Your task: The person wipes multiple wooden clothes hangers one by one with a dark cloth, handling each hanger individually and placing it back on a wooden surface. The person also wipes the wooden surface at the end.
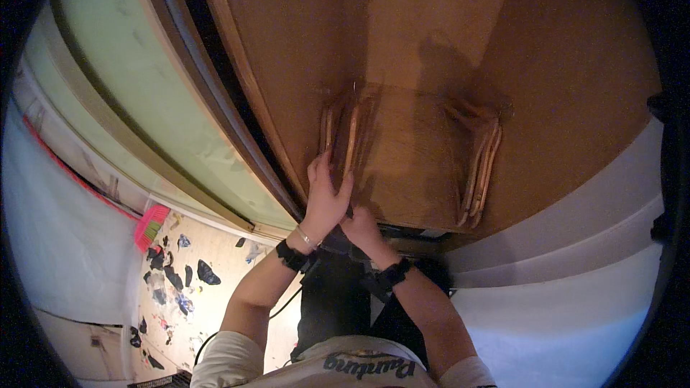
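Observation:
My left hand (328, 196) reaches up to a bundle of thin brown rods (351, 137) inside a brown wood-toned cabinet (401, 161). Its thumb and forefinger are spread, with their tips at the lower ends of the rods; whether they grip is unclear. Just below and to the right, my right hand (364, 230) is curled and slightly blurred. A small dark object (350, 211) shows at its fingertips, mostly hidden by the hand. Black bands circle both wrists. A second bundle of similar rods (482, 172) stands along the right side of the cabinet.
A pale green panel in a wooden frame (161, 97) rises to the left. Beyond it, scraps of dark plastic (207, 273) litter the light floor (226, 328), beside a pink and green broom head (151, 227). Pale sheeting (555, 334) lies at right; a black crate (159, 381) is at lower left.

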The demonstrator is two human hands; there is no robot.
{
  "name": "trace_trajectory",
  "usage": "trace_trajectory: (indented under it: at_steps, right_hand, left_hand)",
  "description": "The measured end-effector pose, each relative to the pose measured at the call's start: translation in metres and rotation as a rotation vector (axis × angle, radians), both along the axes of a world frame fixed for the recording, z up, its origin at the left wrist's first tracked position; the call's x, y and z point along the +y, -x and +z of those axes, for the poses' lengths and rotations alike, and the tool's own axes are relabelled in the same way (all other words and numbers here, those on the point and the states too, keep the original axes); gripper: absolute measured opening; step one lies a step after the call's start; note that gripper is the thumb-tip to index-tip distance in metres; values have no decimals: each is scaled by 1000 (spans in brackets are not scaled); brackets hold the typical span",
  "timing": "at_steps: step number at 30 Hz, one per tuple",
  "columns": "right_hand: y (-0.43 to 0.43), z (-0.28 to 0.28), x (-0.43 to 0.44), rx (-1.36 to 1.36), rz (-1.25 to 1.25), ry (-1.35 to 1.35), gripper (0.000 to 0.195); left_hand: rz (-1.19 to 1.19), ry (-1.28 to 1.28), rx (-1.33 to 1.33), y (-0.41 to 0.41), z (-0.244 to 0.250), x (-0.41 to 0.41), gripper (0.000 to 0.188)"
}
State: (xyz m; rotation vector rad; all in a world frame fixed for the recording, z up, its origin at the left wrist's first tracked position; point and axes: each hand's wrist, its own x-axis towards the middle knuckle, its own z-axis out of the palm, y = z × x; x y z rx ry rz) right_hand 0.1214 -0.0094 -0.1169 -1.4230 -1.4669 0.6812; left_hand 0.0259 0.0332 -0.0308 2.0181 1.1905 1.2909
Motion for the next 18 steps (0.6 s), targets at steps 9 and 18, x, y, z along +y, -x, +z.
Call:
trace_trajectory:
  at_steps: [9, 18]
  right_hand:
    - [12, 5, 19, -245, 18, 33, 27]
    - [8, -2, 15, -294, 15, -14, 32]
  left_hand:
    - [-38, 58, 54, 43, -28, -38, 54]
    - [-17, 79, 27, 44, -38, -54, 53]
